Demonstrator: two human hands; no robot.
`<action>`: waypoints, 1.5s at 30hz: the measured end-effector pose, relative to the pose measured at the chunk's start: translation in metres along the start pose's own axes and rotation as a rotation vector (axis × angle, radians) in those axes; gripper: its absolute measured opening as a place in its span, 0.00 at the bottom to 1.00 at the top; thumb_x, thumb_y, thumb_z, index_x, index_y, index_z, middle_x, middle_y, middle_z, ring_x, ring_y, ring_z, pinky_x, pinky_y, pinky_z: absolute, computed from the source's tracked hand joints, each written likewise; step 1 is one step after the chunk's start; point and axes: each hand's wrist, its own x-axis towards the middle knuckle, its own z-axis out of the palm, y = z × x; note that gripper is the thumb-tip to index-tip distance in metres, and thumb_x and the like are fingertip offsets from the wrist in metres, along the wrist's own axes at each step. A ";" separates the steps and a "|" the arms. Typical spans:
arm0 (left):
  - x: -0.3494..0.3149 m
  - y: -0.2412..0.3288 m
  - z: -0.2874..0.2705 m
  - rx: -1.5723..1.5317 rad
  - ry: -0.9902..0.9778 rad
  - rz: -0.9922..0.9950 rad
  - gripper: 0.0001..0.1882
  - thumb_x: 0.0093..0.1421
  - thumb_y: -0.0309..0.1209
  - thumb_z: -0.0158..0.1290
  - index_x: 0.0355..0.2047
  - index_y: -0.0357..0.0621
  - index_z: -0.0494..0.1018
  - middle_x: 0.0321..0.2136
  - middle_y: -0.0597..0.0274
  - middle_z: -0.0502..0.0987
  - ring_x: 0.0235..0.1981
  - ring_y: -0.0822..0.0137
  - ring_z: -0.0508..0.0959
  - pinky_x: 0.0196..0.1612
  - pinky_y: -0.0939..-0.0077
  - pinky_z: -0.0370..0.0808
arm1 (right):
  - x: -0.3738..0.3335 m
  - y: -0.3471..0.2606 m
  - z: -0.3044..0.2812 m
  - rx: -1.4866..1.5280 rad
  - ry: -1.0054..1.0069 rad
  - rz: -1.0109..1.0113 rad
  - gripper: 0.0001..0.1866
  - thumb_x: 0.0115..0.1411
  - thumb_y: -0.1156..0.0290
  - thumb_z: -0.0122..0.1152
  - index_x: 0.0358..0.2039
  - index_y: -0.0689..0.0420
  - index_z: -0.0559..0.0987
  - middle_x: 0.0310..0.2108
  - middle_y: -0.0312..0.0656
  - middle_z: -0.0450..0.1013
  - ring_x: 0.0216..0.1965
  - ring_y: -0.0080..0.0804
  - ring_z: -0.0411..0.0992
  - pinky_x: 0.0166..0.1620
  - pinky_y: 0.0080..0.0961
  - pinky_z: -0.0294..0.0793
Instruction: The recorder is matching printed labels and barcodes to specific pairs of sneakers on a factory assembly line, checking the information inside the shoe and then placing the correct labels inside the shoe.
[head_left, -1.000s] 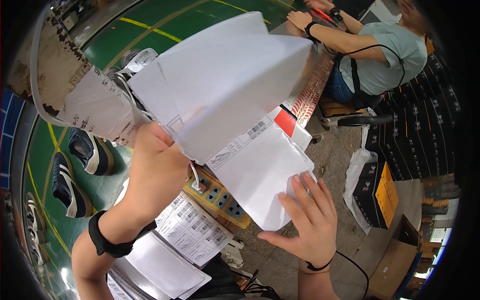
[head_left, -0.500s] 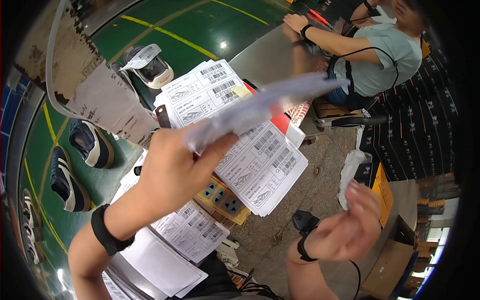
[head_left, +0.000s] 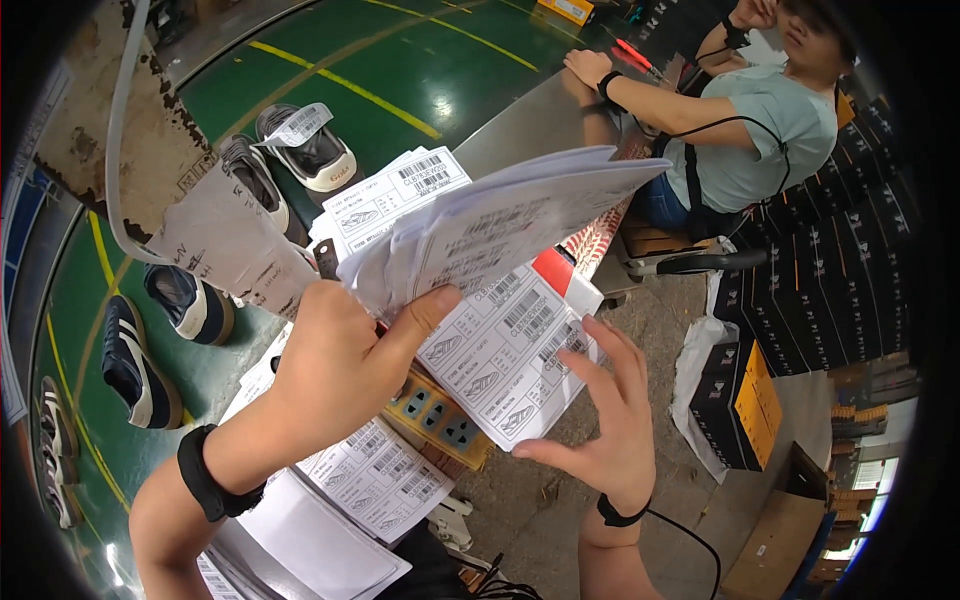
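My left hand (head_left: 322, 352) is closed on a folded-up bundle of label sheets (head_left: 490, 232), thumb on the near side, tilted up over the table. Below it lies a stack of printed label sheets (head_left: 492, 350) with barcodes and small shoe drawings. My right hand (head_left: 612, 432) is spread at the stack's right corner, thumb by the lower edge and fingertips over the barcodes; it holds nothing. Another label stack (head_left: 383, 478) and white sheets (head_left: 315, 535) lie nearer to me. Part of the upper stack is hidden behind the raised bundle.
A yellow socket strip (head_left: 432, 416) sits beside the stack. Dark sneakers (head_left: 310, 150) and navy shoes (head_left: 130, 365) stand at the left. A seated co-worker (head_left: 765, 130) is at the far right, near black shoeboxes (head_left: 820, 270) and an open carton (head_left: 780, 520).
My right hand has moved left and up from beside the table onto the stack's corner, fingers spreading. The bundle in my left hand has tipped up, its sheets fanning apart.
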 end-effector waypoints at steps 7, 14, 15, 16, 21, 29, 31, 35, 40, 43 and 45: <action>-0.002 -0.002 -0.001 -0.025 -0.041 0.006 0.13 0.65 0.33 0.56 0.43 0.35 0.75 0.25 0.57 0.75 0.25 0.68 0.72 0.31 0.71 0.71 | -0.004 -0.015 0.001 -0.253 -0.070 -0.149 0.34 0.45 0.48 0.74 0.46 0.62 0.80 0.53 0.54 0.73 0.60 0.55 0.66 0.61 0.62 0.60; -0.006 -0.005 -0.004 0.061 -0.048 0.164 0.12 0.61 0.33 0.59 0.42 0.39 0.78 0.19 0.53 0.74 0.17 0.56 0.72 0.22 0.66 0.69 | 0.018 -0.038 -0.015 -0.051 0.045 -0.173 0.16 0.45 0.70 0.67 0.35 0.64 0.83 0.39 0.52 0.79 0.44 0.53 0.78 0.56 0.51 0.71; -0.006 -0.011 -0.004 0.017 -0.068 0.274 0.14 0.58 0.31 0.60 0.43 0.39 0.76 0.22 0.54 0.76 0.20 0.55 0.75 0.24 0.66 0.71 | 0.023 -0.040 -0.013 -0.060 0.142 -0.196 0.14 0.44 0.72 0.66 0.33 0.64 0.82 0.37 0.51 0.79 0.42 0.52 0.78 0.52 0.47 0.74; -0.006 -0.015 -0.004 -0.026 -0.089 0.383 0.16 0.56 0.29 0.62 0.44 0.39 0.75 0.26 0.55 0.78 0.24 0.54 0.78 0.26 0.66 0.73 | 0.029 -0.041 -0.012 -0.069 0.238 -0.218 0.12 0.43 0.74 0.66 0.31 0.64 0.82 0.35 0.50 0.79 0.40 0.51 0.79 0.48 0.43 0.77; -0.013 -0.011 -0.006 0.287 -0.058 0.450 0.17 0.53 0.23 0.61 0.45 0.37 0.73 0.31 0.54 0.80 0.30 0.58 0.82 0.31 0.68 0.77 | 0.050 -0.049 -0.014 -0.059 0.561 -0.332 0.11 0.49 0.74 0.66 0.34 0.65 0.81 0.35 0.49 0.78 0.37 0.45 0.78 0.42 0.38 0.78; 0.001 -0.019 0.010 -0.170 0.374 0.520 0.11 0.61 0.28 0.58 0.40 0.32 0.75 0.21 0.55 0.78 0.20 0.64 0.77 0.25 0.70 0.72 | 0.015 -0.012 0.002 0.080 0.321 0.247 0.23 0.52 0.65 0.72 0.44 0.64 0.79 0.37 0.48 0.76 0.41 0.42 0.74 0.44 0.33 0.73; -0.002 -0.015 0.005 -0.203 0.447 0.514 0.10 0.61 0.28 0.58 0.37 0.31 0.76 0.19 0.56 0.77 0.18 0.66 0.76 0.24 0.70 0.72 | 0.007 -0.008 0.015 0.073 0.180 0.302 0.19 0.49 0.66 0.74 0.39 0.63 0.80 0.30 0.45 0.71 0.35 0.43 0.70 0.39 0.33 0.70; -0.007 -0.003 -0.002 -0.201 0.331 0.312 0.11 0.63 0.29 0.57 0.33 0.30 0.77 0.16 0.59 0.76 0.16 0.70 0.73 0.21 0.73 0.69 | -0.017 -0.013 0.001 -0.044 0.197 0.323 0.16 0.46 0.68 0.75 0.32 0.61 0.79 0.29 0.41 0.71 0.33 0.40 0.67 0.36 0.33 0.67; -0.011 0.005 0.000 -0.312 0.310 0.186 0.14 0.66 0.32 0.54 0.34 0.29 0.77 0.18 0.63 0.76 0.18 0.75 0.71 0.22 0.76 0.67 | -0.019 -0.014 -0.019 -0.013 0.077 0.312 0.19 0.44 0.67 0.76 0.33 0.61 0.79 0.31 0.42 0.72 0.35 0.42 0.68 0.38 0.35 0.68; -0.011 0.011 0.002 -0.387 0.301 0.127 0.16 0.68 0.34 0.52 0.36 0.29 0.77 0.19 0.65 0.76 0.19 0.78 0.70 0.22 0.78 0.67 | -0.011 -0.026 -0.025 -0.021 0.054 0.238 0.23 0.42 0.64 0.77 0.37 0.62 0.80 0.35 0.44 0.72 0.37 0.44 0.69 0.40 0.36 0.70; -0.013 0.012 0.001 -0.412 0.307 0.080 0.17 0.69 0.36 0.51 0.36 0.29 0.77 0.20 0.67 0.77 0.20 0.79 0.69 0.22 0.79 0.66 | -0.009 -0.032 -0.015 0.021 0.060 0.176 0.26 0.41 0.63 0.77 0.39 0.62 0.80 0.37 0.45 0.72 0.39 0.45 0.69 0.41 0.37 0.71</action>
